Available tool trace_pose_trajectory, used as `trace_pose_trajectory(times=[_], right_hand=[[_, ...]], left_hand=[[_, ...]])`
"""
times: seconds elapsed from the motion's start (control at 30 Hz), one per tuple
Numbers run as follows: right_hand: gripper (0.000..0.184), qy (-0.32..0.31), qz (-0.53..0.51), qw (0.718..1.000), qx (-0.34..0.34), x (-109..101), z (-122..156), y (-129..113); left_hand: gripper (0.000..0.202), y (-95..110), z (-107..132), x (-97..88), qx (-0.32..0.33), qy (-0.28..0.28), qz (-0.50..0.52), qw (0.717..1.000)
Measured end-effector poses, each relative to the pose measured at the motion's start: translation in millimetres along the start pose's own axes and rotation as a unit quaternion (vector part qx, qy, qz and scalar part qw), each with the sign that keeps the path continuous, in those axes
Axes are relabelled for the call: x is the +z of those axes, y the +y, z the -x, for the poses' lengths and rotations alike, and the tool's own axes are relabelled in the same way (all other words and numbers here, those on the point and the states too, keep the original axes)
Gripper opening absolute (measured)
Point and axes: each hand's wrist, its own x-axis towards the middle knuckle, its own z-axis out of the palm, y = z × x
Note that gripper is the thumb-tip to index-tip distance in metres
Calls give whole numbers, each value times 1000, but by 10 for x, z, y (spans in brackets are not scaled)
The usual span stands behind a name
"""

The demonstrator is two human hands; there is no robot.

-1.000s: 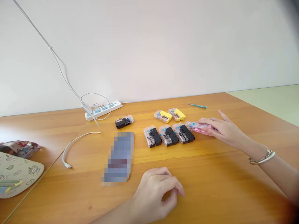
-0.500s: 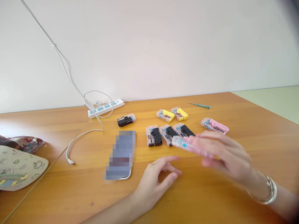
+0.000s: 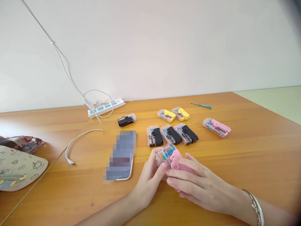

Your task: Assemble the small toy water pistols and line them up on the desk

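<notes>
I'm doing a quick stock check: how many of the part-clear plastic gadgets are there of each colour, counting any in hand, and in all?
Black gadgets: 4
Yellow gadgets: 2
Pink gadgets: 2, one held between the left hand and right hand
Total: 8
</notes>
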Motion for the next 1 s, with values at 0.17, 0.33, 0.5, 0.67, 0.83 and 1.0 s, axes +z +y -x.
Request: trace_pose_trajectory(times=[0.17, 0.33, 0.5, 0.67, 0.83, 1.0], right_hand=[[57, -8, -10, 996, 90, 36, 54, 54], [48, 17, -13, 996, 85, -44, 43, 192], [46, 20, 11, 991, 129, -151, 33, 303], [36, -22, 50, 994, 94, -115, 42, 248], [28, -8, 77, 996, 50, -107, 28, 202], [27, 6, 142, 990, 5, -125, 49, 213]], left_hand=[[44, -12, -11, -11, -21, 4, 22, 1000], [38, -42, -30, -24, 7, 31, 30, 999], [44, -8, -17, 4, 1, -19, 14, 1000], [48, 31, 1, 23, -2, -68, -20, 997], [50, -18, 15, 15, 6, -98, -54, 994], [49, -40, 8, 11, 2, -116, -23, 993]])
